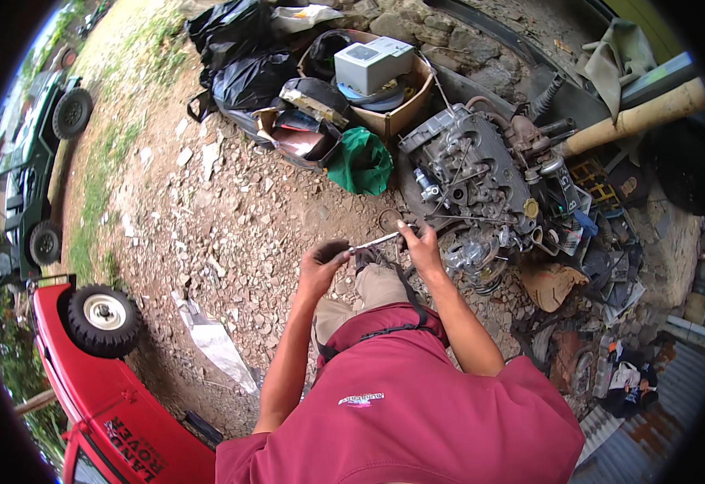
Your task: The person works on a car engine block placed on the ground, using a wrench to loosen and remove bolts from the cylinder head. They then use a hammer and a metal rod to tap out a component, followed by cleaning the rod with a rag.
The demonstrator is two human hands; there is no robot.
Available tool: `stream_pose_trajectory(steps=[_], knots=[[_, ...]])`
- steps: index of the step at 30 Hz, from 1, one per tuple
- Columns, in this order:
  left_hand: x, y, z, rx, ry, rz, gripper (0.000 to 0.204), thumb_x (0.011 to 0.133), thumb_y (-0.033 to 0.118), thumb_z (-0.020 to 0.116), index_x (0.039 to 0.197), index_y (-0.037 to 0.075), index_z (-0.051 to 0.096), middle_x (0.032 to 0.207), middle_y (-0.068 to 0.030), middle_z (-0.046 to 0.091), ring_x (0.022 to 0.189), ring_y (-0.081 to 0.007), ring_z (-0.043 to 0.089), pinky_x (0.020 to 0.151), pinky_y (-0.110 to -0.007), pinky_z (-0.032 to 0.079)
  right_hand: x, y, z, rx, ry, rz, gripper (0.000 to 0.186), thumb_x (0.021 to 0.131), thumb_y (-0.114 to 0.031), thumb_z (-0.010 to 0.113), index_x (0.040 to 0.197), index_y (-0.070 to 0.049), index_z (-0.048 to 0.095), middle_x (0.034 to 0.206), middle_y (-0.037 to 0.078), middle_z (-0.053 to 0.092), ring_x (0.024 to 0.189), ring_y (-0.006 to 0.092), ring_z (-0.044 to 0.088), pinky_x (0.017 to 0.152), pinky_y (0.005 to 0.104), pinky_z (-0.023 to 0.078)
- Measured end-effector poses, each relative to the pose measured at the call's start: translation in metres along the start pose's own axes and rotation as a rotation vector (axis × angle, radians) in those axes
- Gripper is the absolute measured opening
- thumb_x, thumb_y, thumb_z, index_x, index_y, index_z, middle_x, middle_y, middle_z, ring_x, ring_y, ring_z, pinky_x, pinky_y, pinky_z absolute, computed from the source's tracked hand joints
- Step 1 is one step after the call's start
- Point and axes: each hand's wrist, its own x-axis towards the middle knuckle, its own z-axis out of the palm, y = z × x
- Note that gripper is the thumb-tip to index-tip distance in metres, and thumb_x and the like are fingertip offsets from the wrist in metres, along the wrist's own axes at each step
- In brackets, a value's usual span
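Between my two hands, in front of my body, a slim silver metal bar (376,241) is stretched, most likely a wrench, though its ends are hidden by my fingers. My left hand (326,264) pinches one end, its fingertips dark with grime. At the other end my right hand (421,242) closes round it, slightly higher and farther from me. Just beyond my right hand an engine (469,157) rests on the ground, greasy grey, with rods and a valve-like row along its top. Neither hand touches the engine.
Black bags (251,81), a cardboard box (401,121) with a grey device (374,64), and a green bag (360,161) sit ahead. A bamboo pole (639,117) juts in at right, above scattered parts. A red vehicle (118,403) and a dark green one (17,177) stand left on stony ground.
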Motion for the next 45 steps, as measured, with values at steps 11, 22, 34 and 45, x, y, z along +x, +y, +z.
stream_pose_trajectory(steps=[11,22,34,45], knots=[[0.222,0.027,-0.004,0.349,-0.664,-0.122,0.031,0.096,0.021,0.065,0.117,-0.002,0.065,0.1,-0.0068,0.071,0.09,-0.0119,0.064,0.081,-0.027,0.051,0.045,0.02,0.017,0.233,0.537,0.048,0.022,0.096,-0.022,0.065,0.095,0.0,0.065,0.071,0.002,0.062,0.058,0.0099,0.057,0.053,0.0263,0.046],[0.374,-0.067,-0.048,0.677,-1.095,-0.268,0.03,0.097,0.023,0.062,0.116,0.001,0.065,0.097,-0.0101,0.072,0.09,-0.0159,0.065,0.082,-0.031,0.051,0.04,0.227,0.093,-0.041,1.148,0.359,0.018,0.093,-0.011,0.066,0.104,0.003,0.063,0.087,0.008,0.069,0.073,0.0118,0.064,0.063,0.0282,0.05],[0.436,-0.324,0.001,1.065,-1.355,-0.026,0.028,0.094,0.023,0.062,0.112,0.003,0.066,0.091,-0.0113,0.07,0.082,-0.018,0.067,0.072,-0.032,0.051,0.085,0.548,0.059,-0.245,0.999,0.768,0.022,0.089,-0.02,0.063,0.103,-0.003,0.066,0.093,0.022,0.069,0.092,0.0405,0.067,0.08,0.0471,0.053],[0.426,-0.668,0.157,1.428,-1.874,0.782,0.037,0.093,0.025,0.057,0.125,0.007,0.058,0.13,-0.0184,0.057,0.118,-0.0363,0.056,0.098,-0.046,0.048,0.055,0.792,-0.089,-0.496,0.743,0.957,0.024,0.088,-0.018,0.065,0.106,-0.002,0.069,0.102,0.02,0.07,0.099,0.0333,0.067,0.086,0.0433,0.052]])
